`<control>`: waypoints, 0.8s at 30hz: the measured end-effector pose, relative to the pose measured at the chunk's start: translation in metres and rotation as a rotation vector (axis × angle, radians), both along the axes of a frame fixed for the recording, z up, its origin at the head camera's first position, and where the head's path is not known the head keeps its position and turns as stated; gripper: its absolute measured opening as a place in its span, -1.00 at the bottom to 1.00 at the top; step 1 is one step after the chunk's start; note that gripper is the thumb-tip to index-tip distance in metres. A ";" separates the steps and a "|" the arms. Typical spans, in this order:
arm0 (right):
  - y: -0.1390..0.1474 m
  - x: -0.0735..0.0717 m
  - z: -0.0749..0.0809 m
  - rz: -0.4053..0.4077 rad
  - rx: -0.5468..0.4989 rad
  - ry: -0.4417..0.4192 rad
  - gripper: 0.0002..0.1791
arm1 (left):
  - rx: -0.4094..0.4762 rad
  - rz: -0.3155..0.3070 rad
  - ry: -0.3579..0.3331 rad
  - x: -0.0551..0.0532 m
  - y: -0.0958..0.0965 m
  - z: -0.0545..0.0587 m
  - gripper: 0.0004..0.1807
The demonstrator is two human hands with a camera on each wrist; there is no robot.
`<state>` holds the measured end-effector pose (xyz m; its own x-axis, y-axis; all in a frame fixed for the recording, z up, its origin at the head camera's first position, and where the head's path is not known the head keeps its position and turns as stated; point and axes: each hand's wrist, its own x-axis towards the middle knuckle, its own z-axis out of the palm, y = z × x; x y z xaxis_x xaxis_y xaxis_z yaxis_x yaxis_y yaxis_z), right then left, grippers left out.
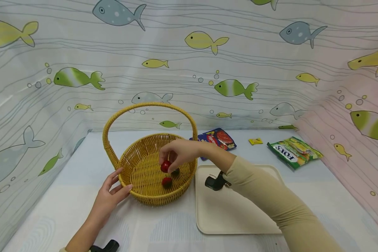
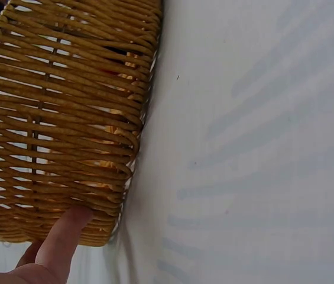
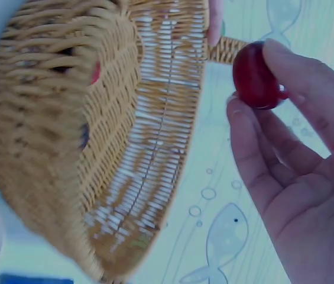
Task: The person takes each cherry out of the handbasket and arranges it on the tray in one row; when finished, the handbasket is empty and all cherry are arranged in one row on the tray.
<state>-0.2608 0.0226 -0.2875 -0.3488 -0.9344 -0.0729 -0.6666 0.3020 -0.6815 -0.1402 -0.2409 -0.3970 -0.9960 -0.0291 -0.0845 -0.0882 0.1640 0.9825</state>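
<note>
My right hand is over the wicker basket, pinching a small, glossy dark-red fruit between thumb and fingertips. In the right wrist view the round fruit shows clearly, held in front of the basket's side. A red, dark-shaded fruit lies on the basket floor, and a darker one is partly hidden behind my right hand. On the basket's left side my left hand rests with thumb and fingers spread against the wall near the handle base. Its thumb touches the woven outside.
A cream tray lies right of the basket, beneath my right forearm. Behind them are a blue packet, a small yellow packet and a green FOX'S bag. The basket's tall handle arches above it. Fish-printed cloth surrounds the white table.
</note>
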 end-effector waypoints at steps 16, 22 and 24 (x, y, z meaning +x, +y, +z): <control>0.080 0.034 -0.021 -0.160 -0.181 0.047 -0.73 | -0.003 -0.003 -0.017 0.000 -0.001 -0.002 -0.15; 0.107 0.042 -0.034 -0.248 -0.184 0.029 -0.72 | -0.006 -0.008 -0.005 0.000 0.000 -0.001 -0.14; 0.116 0.044 -0.038 -0.275 -0.190 0.024 -0.72 | -0.004 -0.008 -0.002 -0.001 0.000 -0.001 -0.14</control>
